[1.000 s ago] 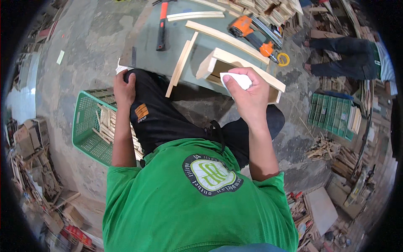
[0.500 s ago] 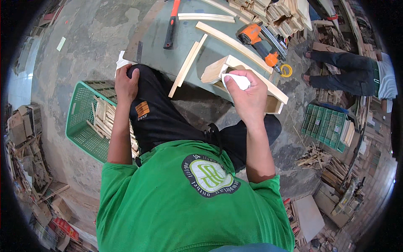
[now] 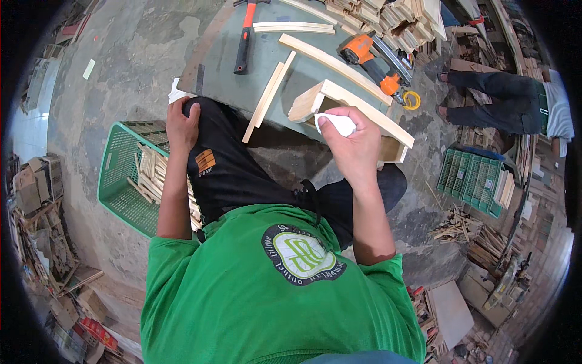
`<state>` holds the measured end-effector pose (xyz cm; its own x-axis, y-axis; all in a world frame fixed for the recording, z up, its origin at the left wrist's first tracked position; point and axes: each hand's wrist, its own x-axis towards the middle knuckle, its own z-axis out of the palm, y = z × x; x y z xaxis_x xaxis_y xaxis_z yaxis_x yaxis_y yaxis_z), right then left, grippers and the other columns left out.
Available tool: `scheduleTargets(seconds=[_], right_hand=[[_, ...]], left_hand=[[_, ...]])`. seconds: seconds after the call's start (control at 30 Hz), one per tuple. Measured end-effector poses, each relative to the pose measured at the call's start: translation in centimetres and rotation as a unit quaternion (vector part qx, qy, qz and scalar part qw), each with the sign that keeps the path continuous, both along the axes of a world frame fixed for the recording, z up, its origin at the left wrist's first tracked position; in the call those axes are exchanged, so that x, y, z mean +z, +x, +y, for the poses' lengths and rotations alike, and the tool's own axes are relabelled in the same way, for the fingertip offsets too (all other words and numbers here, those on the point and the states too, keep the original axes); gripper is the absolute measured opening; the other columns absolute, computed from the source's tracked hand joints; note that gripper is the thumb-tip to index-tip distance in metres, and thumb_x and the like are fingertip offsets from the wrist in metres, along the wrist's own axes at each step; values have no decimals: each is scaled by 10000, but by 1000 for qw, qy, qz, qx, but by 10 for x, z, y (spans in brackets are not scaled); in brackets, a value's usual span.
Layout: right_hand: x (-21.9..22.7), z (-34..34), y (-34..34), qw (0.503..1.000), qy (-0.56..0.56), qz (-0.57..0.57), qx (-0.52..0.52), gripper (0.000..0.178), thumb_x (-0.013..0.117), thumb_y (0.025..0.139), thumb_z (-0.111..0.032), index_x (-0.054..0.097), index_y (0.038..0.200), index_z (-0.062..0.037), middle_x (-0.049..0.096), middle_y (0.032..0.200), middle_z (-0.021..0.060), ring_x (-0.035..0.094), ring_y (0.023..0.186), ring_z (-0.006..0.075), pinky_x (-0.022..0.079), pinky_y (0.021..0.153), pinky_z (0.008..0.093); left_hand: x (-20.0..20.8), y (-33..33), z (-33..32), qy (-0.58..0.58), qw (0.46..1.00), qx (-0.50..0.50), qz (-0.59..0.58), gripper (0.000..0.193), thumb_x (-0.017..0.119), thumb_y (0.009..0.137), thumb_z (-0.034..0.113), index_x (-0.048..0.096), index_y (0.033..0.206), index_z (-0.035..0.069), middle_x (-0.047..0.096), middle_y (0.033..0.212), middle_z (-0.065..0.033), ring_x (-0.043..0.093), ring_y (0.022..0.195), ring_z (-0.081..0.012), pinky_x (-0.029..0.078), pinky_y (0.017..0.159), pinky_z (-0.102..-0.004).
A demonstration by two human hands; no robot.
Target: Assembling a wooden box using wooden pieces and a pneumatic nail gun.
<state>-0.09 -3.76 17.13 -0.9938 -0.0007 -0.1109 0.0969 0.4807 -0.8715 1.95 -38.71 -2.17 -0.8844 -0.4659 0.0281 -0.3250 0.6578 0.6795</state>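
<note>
My right hand (image 3: pixel 354 145) is closed round a smooth white object (image 3: pixel 338 124) whose kind I cannot make out. It is over the near side of an open, narrow wooden box frame (image 3: pixel 309 100), which lies at the edge of the grey-green worktop (image 3: pixel 224 67). Part of the frame is hidden behind that hand. My left hand (image 3: pixel 183 124) rests on my left knee, thumb apart from the fingers. Past its fingertips a white piece (image 3: pixel 176 92) sticks out, perhaps cloth or paper; whether the hand grips it is unclear.
On the worktop lie a hammer (image 3: pixel 244 45), an orange nail gun (image 3: pixel 370 57), loose wooden strips (image 3: pixel 270 97) and stacked wood pieces (image 3: pixel 400 21). A green crate (image 3: pixel 124 182) of strips is at my left. Another green crate (image 3: pixel 470 179) and a standing person (image 3: pixel 503 103) are at right.
My right hand has shifted slightly left and down with the white object, turning it a little. My left hand stays on the knee.
</note>
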Motion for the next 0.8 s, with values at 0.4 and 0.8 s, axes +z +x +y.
scheduleTargets(seconds=[0.4, 0.8], right_hand=[[8, 139, 70, 938, -133, 70, -314, 198, 817, 902, -129, 719, 1026, -9, 715, 877, 46, 636, 706, 88, 518, 585, 242], [-16, 147, 71, 945, -92, 31, -311, 219, 812, 909, -165, 740, 1024, 7, 699, 880, 6, 596, 748, 59, 477, 671, 227]], left_hand=[[-12, -1, -16, -36, 999, -39, 0, 432, 668, 978, 329, 672, 1263, 4, 667, 1228, -223, 636, 1152, -383, 481, 1026, -433], [-7, -5, -4, -18, 999, -25, -38, 452, 646, 984, 343, 670, 1274, -3, 647, 1270, -214, 609, 1198, -369, 449, 1068, -428]])
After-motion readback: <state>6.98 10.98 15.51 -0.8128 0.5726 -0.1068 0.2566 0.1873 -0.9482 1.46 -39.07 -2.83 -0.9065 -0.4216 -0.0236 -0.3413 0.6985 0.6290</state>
